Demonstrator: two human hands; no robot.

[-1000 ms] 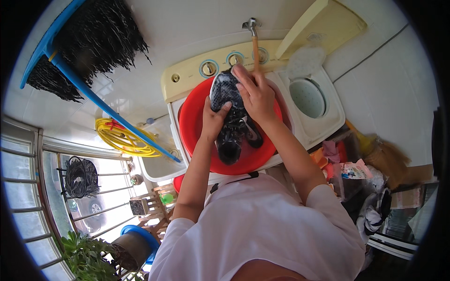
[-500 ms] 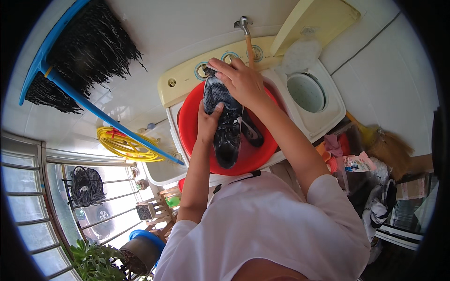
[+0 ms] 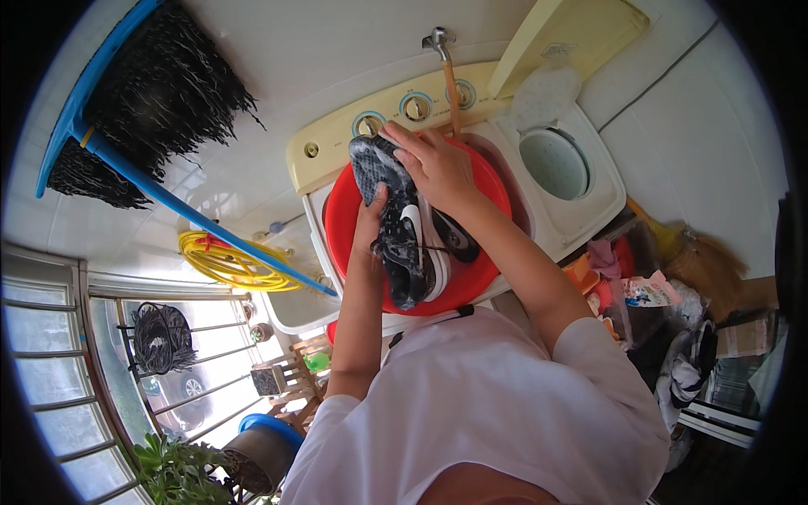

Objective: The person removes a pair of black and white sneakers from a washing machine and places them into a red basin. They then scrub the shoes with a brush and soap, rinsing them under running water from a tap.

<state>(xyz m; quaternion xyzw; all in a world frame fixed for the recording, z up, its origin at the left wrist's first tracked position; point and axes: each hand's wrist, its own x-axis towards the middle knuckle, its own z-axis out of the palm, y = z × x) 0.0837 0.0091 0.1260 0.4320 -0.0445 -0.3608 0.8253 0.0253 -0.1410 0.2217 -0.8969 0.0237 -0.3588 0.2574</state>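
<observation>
Clasping the sudsy black sneaker (image 3: 394, 225) in left fingers (image 3: 380, 199), over the red basin (image 3: 342, 202), toe toward the washing machine's dials (image 3: 368, 124); laying right fingers (image 3: 409, 145) along its edge, can't tell if gripping!

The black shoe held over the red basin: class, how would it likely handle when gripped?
The shoe would probably be slippery, since its surface looks wet and sudsy. Its textured upper likely gives under pressure, as it looks like fabric. The pale sole edge looks thick, so that side may feel stiffer.
</observation>
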